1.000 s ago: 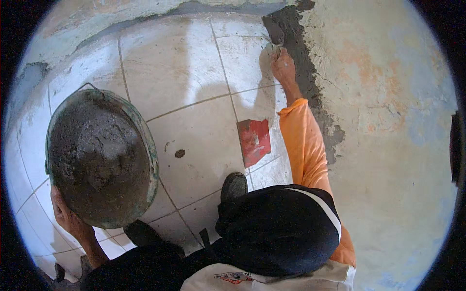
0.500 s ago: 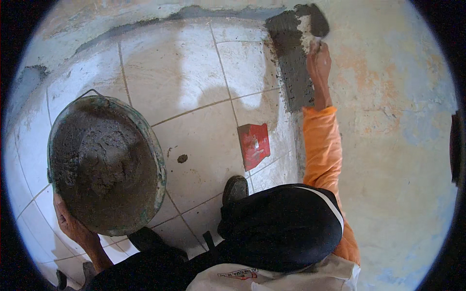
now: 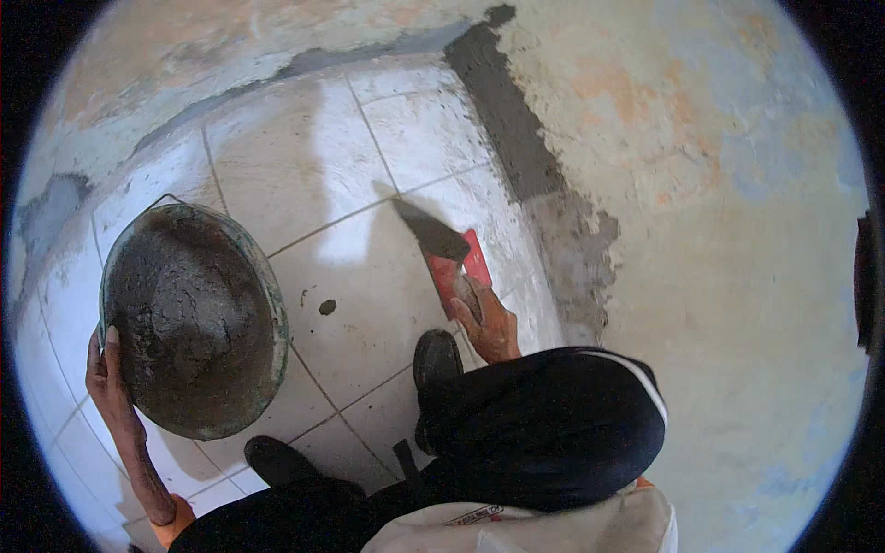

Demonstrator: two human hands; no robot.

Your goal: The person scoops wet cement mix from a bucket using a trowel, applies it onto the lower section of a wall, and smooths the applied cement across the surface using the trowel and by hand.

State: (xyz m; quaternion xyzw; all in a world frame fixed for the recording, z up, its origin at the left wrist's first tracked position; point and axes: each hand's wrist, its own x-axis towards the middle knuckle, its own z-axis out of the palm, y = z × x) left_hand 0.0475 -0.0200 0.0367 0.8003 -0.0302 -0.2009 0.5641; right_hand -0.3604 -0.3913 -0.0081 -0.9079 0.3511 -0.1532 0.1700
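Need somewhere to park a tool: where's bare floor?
Bare tile: between bucket and red plate, save dark spatter; also beyond the bucket, up to the far grey band. Crowded: the red plate, overlapped in view by right hand and trowel.

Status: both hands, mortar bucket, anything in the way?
Left hand gripping bucket at its rim. Right hand holding trowel. Mortar in bucket. Red piece beyond right hand, partly hidden by trowel.

Flr tiles [image 3: 346, 230] show glare, fisheye corners blk.
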